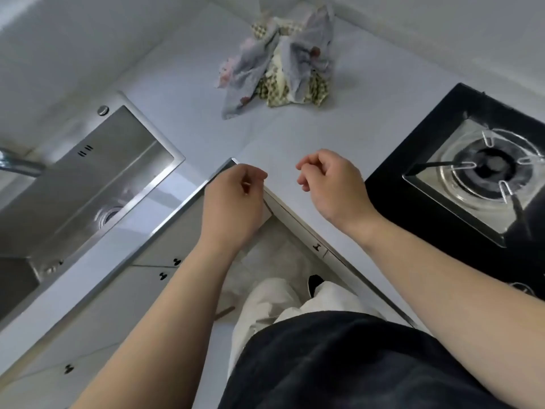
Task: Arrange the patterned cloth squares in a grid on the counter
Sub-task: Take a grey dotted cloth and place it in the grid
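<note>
The cloth squares (283, 63) are all in one messy heap at the far corner of the desk (295, 131), where the two walls meet. Some are grey with pink flowers and some have little green and cream checks. They are bunched up on top of each other, so I cannot tell how many there are. None is laid flat yet, so the grid is not begun. The left hand (234, 202) and the right hand (331, 188) hang over the near edge of the desk, well apart from the heap. The fingers (306, 168) of both hands are loosely curled and hold nothing. The sink (88, 184) is on the left and the stove (477, 172) is on the right. The cloths look thin, soft and light. They will likely flop and fold when lifted, and one may drag another along. I think it is best to pinch a loose corner, like the grey one that sticks out toward the front, lift it away, then take a second corner and lay it flat.
</note>
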Motion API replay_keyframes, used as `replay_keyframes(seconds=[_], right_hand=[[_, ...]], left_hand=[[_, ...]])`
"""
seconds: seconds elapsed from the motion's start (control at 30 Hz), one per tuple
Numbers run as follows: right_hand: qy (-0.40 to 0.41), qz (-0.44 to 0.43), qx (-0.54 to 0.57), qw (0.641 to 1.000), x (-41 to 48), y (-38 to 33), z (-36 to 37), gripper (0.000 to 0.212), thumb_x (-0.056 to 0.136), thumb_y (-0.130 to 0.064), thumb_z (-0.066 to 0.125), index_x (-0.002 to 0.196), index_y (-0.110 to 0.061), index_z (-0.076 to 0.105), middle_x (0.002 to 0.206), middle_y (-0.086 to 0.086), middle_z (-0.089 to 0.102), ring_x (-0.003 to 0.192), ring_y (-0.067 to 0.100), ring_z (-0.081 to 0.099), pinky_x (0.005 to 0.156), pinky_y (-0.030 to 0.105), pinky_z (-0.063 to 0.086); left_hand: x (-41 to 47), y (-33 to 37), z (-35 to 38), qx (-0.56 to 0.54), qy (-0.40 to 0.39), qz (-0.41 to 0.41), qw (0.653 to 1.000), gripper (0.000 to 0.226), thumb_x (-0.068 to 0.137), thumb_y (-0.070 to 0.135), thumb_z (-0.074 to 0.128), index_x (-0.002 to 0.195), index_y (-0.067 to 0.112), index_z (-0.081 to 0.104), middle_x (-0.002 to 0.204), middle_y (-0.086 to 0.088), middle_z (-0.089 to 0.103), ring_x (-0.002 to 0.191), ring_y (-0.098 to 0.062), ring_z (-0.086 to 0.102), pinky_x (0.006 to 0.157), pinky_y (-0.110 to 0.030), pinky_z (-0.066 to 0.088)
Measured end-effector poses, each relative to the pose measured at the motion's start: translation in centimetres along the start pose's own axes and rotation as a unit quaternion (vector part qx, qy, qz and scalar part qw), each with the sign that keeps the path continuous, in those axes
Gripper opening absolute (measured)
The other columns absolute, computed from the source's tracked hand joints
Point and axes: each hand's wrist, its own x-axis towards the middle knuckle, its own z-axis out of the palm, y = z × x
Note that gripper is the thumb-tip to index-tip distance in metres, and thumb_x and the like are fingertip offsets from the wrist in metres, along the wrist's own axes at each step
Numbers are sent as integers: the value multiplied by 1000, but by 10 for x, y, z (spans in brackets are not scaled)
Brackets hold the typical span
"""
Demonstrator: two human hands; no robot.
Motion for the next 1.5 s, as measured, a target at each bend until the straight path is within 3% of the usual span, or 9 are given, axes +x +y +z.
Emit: replay_keyframes(seconds=[0.13, 0.23, 0.43, 0.53, 0.7, 1.1, 1.3, 1.4, 1.5], right_hand=[[8, 14, -6, 1000, 33, -13, 19, 19, 100, -17, 48, 97, -21, 67, 84, -8, 70, 85, 9, 66, 76, 22, 52], [30, 35, -4, 999, 55, -19, 32, 20, 100, -17, 47, 99, -20, 67, 85, -8, 70, 82, 9, 67, 72, 22, 55], [120, 82, -27, 989, 108, -32, 68, 20, 102, -25, 48, 104, -19, 67, 89, -9, 69, 82, 9, 66, 71, 24, 53], [153, 103, -25, 982, 130, -41, 89, 20, 102, -29, 48, 108, -21, 66, 94, -11, 68, 86, 7, 66, 73, 22, 52], [170, 115, -34, 978, 154, -58, 119, 18, 102, -30, 49, 107, -24, 65, 97, -8, 69, 86, 9, 67, 73, 25, 54], [169, 111, -66, 977, 181, -79, 153, 15, 100, -26, 50, 104, -25, 65, 93, -5, 70, 82, 15, 68, 77, 35, 56], [178, 105, -76, 976, 184, -79, 145, 16, 100, -27, 50, 103, -25, 65, 93, -5, 69, 83, 13, 67, 75, 33, 55], [182, 108, -88, 973, 184, -75, 136, 17, 100, -26, 49, 103, -24, 66, 92, -6, 69, 82, 13, 67, 73, 33, 56], [188, 103, -107, 971, 181, -72, 124, 17, 99, -24, 49, 100, -25, 66, 92, -11, 67, 80, 7, 63, 65, 23, 51]], left_hand=[[35, -20, -12, 19, -23, -13, 999, 19, 97, 17, 57, 95, 28, 73, 90, 21, 69, 85, 8, 61, 66, -2, 40], [73, -35, -11, 16, -51, -18, 998, 21, 96, 17, 57, 98, 29, 74, 93, 20, 71, 87, 4, 63, 70, -9, 43], [168, -65, -10, 33, -172, 52, 983, 22, 96, 15, 57, 98, 30, 73, 92, 16, 70, 84, 0, 63, 72, -17, 48], [208, -80, -18, 57, -205, 101, 972, 21, 96, 15, 57, 100, 27, 74, 96, 15, 71, 84, 3, 62, 69, -7, 44], [246, -92, -32, 28, -200, 118, 972, 21, 96, 14, 57, 101, 24, 75, 96, 17, 69, 82, 9, 60, 69, 3, 37], [279, -110, -37, -15, -194, 126, 973, 22, 96, 13, 56, 101, 22, 76, 100, 13, 71, 88, -3, 62, 70, 1, 37], [279, -114, -34, -15, -188, 125, 974, 22, 97, 13, 55, 102, 21, 75, 102, 11, 72, 90, -6, 63, 71, -3, 38], [275, -104, -30, -13, -192, 130, 973, 23, 97, 13, 54, 103, 21, 75, 101, 11, 70, 88, -7, 60, 72, -13, 42], [267, -88, -25, -5, -190, 145, 971, 24, 97, 13, 53, 105, 20, 75, 99, 9, 70, 84, -8, 59, 65, -4, 38]])
